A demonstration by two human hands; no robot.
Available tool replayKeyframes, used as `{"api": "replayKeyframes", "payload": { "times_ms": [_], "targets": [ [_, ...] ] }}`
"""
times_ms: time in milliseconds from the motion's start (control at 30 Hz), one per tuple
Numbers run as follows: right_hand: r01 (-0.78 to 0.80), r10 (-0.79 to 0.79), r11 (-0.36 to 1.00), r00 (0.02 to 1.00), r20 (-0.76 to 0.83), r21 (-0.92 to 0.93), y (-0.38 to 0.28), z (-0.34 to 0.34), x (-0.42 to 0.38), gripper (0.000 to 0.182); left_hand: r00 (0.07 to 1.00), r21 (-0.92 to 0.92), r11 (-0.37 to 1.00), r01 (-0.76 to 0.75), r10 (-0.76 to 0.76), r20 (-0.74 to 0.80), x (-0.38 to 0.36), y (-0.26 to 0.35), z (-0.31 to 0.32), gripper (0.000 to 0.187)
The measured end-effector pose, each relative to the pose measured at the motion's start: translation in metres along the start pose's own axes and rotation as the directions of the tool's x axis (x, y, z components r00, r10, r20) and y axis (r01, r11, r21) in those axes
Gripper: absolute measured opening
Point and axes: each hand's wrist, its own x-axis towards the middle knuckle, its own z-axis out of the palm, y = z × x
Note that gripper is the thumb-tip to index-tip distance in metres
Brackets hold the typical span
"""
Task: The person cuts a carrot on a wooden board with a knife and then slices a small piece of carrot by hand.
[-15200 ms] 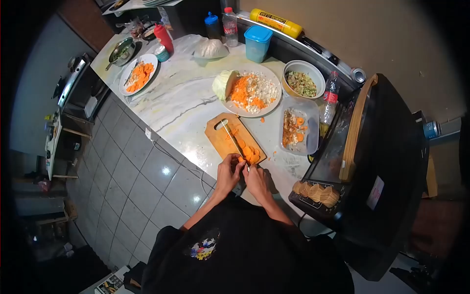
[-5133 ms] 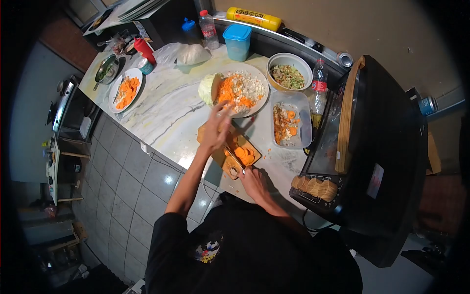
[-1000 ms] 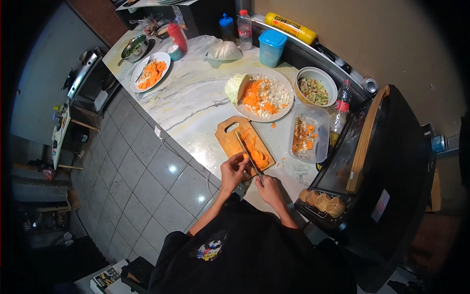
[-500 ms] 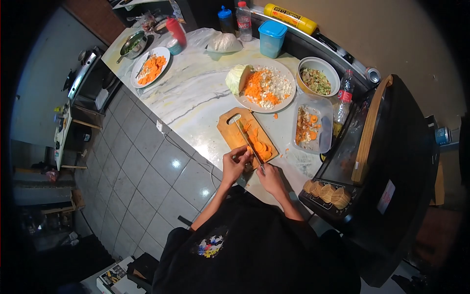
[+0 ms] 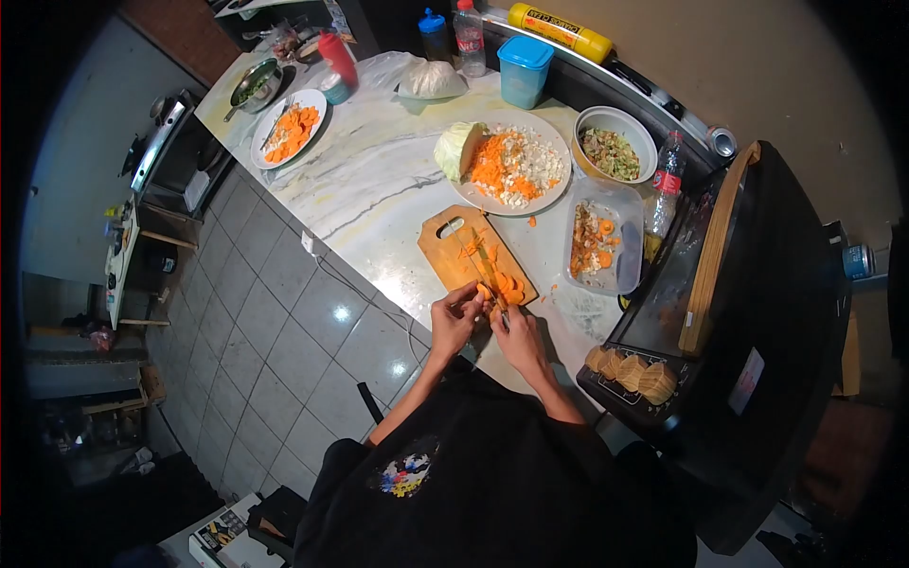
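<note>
A wooden cutting board [image 5: 443, 250] lies near the counter's edge with carrot slices [image 5: 511, 284] on it. My left hand [image 5: 456, 317] pinches a small piece of carrot [image 5: 484, 291] over the board's lower left part. My right hand [image 5: 518, 339] is closed on the handle of a knife [image 5: 486, 263], whose blade points away from me across the board beside that piece. Behind the board a large plate [image 5: 530, 204] holds chopped carrot, chopped white pieces and a cabbage chunk [image 5: 458, 151].
To the right are a plastic container [image 5: 629, 275] with scraps, a bowl [image 5: 592, 115] of chopped vegetables, a bottle [image 5: 667, 180] and a black appliance [image 5: 767, 360]. Further left stand a plate [image 5: 320, 102] of carrots and a pan [image 5: 273, 87]. A cable hangs at the counter's edge.
The knife has drawn back toward me and its tip has moved away from the board's handle hole. My right hand has shifted slightly left, closer to my left hand.
</note>
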Motion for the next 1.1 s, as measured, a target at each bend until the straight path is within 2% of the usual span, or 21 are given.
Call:
{"api": "replayKeyframes", "payload": {
  "times_ms": [67,167,233,300,400,467,600,700,833,933,1033,1100],
  "targets": [
    [0.083,-0.082,0.996,0.996,-0.037,0.015,-0.002,-0.003,0.000,0.026,1.000,0.011,1.000,0.011,-0.011,0.005,-0.001,0.001,0.000,0.032],
    [0.003,-0.003,1.000,1.000,0.016,0.000,-0.001,0.000,0.003,0.025,1.000,-0.005,1.000,0.006,-0.006,0.007,-0.001,-0.003,0.001,0.033],
    [0.005,-0.006,1.000,1.000,0.028,0.017,-0.003,-0.002,0.003,0.025,1.000,-0.033,0.999,-0.015,0.015,0.005,0.001,-0.010,0.001,0.034],
    [0.007,-0.008,0.999,0.999,0.043,0.035,-0.003,-0.003,0.004,0.024,0.998,0.042,0.997,-0.061,0.060,0.031,0.002,-0.017,-0.002,0.033],
    [-0.009,0.007,0.999,0.998,0.057,0.047,-0.003,-0.003,0.004,0.023,0.995,0.049,0.994,-0.099,0.097,0.026,0.000,-0.019,-0.001,0.033],
    [0.049,-0.049,0.998,0.999,-0.015,0.035,-0.003,-0.002,0.002,0.023,0.996,0.097,0.991,-0.092,0.091,0.017,-0.001,-0.017,0.000,0.033],
    [0.044,-0.044,0.999,0.999,0.002,0.025,-0.006,-0.002,0.003,0.024,0.995,0.151,0.984,-0.096,0.098,-0.003,-0.003,-0.008,0.002,0.032],
    [0.121,-0.121,0.992,0.993,-0.014,0.021,-0.004,0.000,0.004,0.024,0.993,0.177,0.978,-0.114,0.116,0.002,-0.005,-0.002,0.003,0.029],
    [0.131,-0.129,0.990,0.991,-0.033,0.055,0.001,0.004,0.005,0.024,0.994,0.135,0.985,-0.111,0.109,0.020,-0.004,-0.004,0.001,0.027],
    [0.128,-0.127,0.990,0.991,-0.029,0.050,0.001,0.004,0.005,0.023,0.987,0.126,0.979,-0.163,0.160,0.036,-0.004,-0.002,0.003,0.031],
    [0.126,-0.125,0.991,0.992,-0.019,0.047,0.002,0.004,0.006,0.023,0.994,0.139,0.984,-0.110,0.108,0.023,-0.007,0.001,0.003,0.029],
    [0.132,-0.131,0.990,0.991,-0.022,0.047,0.001,0.004,0.006,0.022,0.995,0.047,0.994,-0.095,0.095,0.008,-0.006,-0.003,0.004,0.030]
  ]
}}
